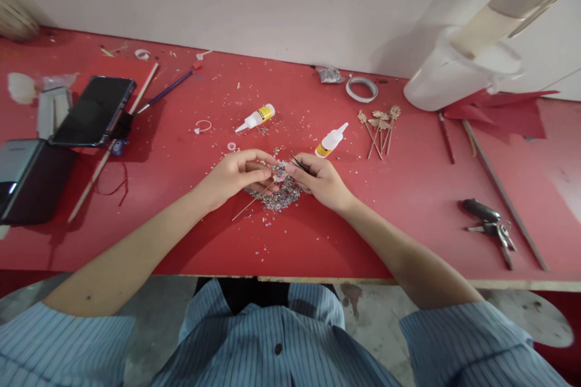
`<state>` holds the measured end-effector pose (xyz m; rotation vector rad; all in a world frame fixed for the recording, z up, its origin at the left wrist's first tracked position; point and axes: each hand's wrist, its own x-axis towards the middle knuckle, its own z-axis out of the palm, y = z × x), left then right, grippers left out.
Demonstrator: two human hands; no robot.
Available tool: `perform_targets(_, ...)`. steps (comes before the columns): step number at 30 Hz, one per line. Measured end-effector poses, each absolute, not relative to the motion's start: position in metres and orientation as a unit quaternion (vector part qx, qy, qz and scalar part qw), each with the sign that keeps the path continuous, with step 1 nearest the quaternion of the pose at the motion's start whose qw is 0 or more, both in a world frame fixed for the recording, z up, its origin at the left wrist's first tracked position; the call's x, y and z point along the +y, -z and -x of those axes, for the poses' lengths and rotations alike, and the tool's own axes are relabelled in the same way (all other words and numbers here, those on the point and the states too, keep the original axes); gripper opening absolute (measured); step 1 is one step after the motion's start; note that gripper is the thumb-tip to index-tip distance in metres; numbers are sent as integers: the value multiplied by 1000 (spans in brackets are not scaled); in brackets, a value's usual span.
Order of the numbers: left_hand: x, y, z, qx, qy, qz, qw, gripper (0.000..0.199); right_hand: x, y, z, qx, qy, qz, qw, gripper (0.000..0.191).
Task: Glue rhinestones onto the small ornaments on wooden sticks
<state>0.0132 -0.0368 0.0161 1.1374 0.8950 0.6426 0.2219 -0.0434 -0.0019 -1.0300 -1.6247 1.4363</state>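
My left hand (242,172) is closed on a thin stick (249,207) that slants down to the left. Small glittering pieces cover an ornament (278,176) at the stick's upper end, between both hands. Between the fingers of my right hand (320,178) is a pair of dark tweezers (298,162); their tips are hard to make out beside the ornament. Below the hands lies a heap of tiny shiny gems (281,198), with loose ones scattered around. Two white glue bottles with yellow labels lie beyond: one bottle (256,118) at the left, another bottle (331,140) near my right knuckles.
Several sticks with leaf-shaped tops (381,124) lie right of centre, near a tape roll (362,89). A white bucket (436,81) stands at the back right, with keys (494,230) nearer. At left are a phone (95,110), a dark case (36,181) and a paintbrush (170,89).
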Motion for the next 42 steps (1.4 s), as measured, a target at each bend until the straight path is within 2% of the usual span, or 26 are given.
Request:
perform_targets(11, -38, -12, -14, 356, -264, -519, 731, 47, -45, 2, -218, -638, -534, 412, 373, 37)
perform_targets(17, -39, -12, -15, 368, -272, -515, 725, 43, -46, 2, -217, -651, -518, 413, 370, 33)
perform_targets(24, -41, -12, -15, 386, -303, -534, 688, 44, -49, -3, -217, -645, -547, 391, 362, 19)
perform_targets(42, -48, -18, -22, 416, -310, -556, 650, 40, -50, -2, -214, -632, -553, 403, 364, 18)
